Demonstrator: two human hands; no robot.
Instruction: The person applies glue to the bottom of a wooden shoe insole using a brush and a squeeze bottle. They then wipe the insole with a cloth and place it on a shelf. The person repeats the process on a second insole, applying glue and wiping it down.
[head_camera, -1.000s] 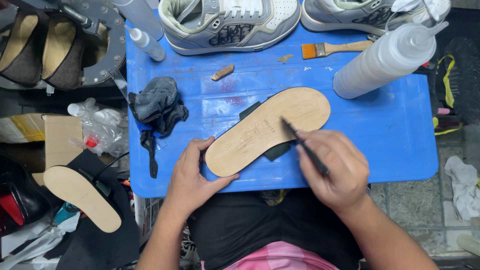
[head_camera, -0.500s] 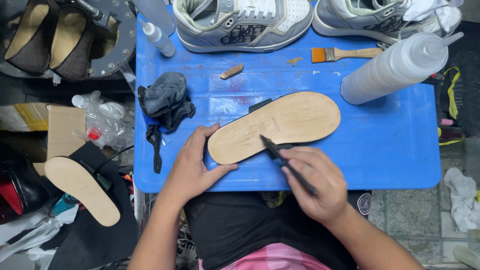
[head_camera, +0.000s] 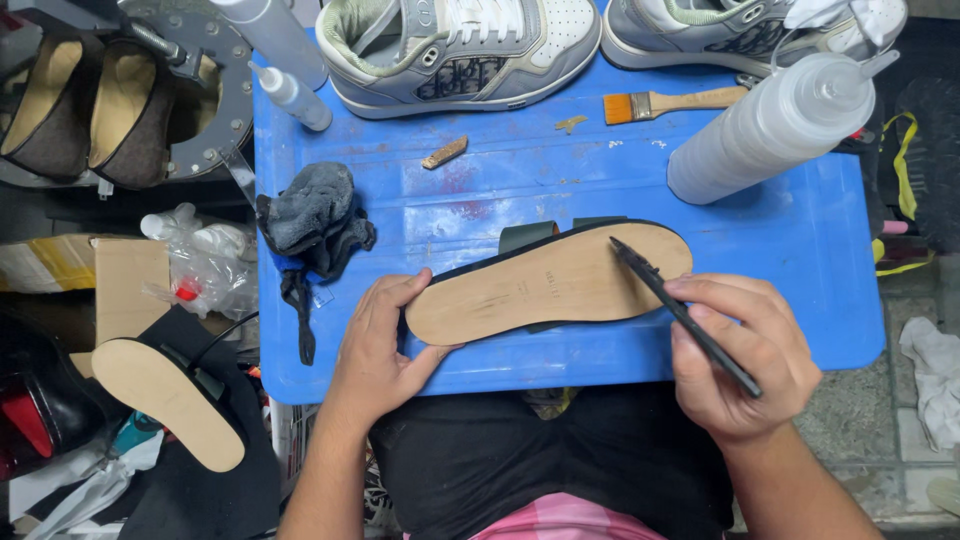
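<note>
A sandal lies sole-up on the blue table (head_camera: 800, 260), its tan sole (head_camera: 545, 282) facing me and dark straps showing under it. My left hand (head_camera: 378, 345) presses on the heel end of the sole at the left. My right hand (head_camera: 745, 355) grips a thin black tool (head_camera: 680, 312), whose tip touches the toe end of the sole.
A dark grey rag (head_camera: 312, 215) lies left of the sandal. Two grey and white sneakers (head_camera: 455, 50) stand along the far edge, with a paintbrush (head_camera: 670, 102) and a large white squeeze bottle (head_camera: 775, 125) at the right. A second tan-soled sandal (head_camera: 165, 400) rests at lower left.
My right hand with the tool has shifted right along the sole, from its middle to the toe end. The left hand stays on the heel end.
</note>
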